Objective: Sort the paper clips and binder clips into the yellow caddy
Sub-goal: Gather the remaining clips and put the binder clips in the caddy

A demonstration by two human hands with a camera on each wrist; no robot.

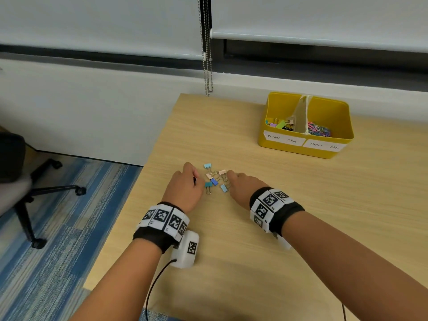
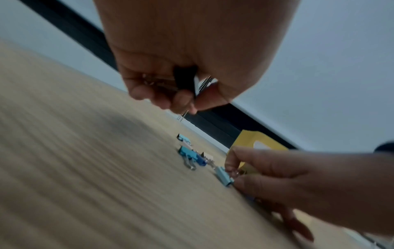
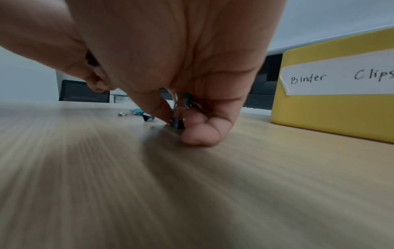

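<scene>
We are working on the binder clips (image 1: pixel 214 179), a small pile at centre frame in the head view, with several left to sort. We are curling the left hand (image 1: pixel 185 188) around a dark clip with wire handles, seen in the left wrist view. We are pinching clips against the table (image 1: pixel 301 205) with the right hand (image 1: pixel 243 188). The caddy (image 1: pixel 305 147), upper right, is already holding binder clips left of its divider and paper clips (image 1: pixel 318 130) right; no loose paper clips are showing.

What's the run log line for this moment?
left hand: holds binder clips | right hand: pinches binder clip on table | yellow caddy: partly filled
</scene>
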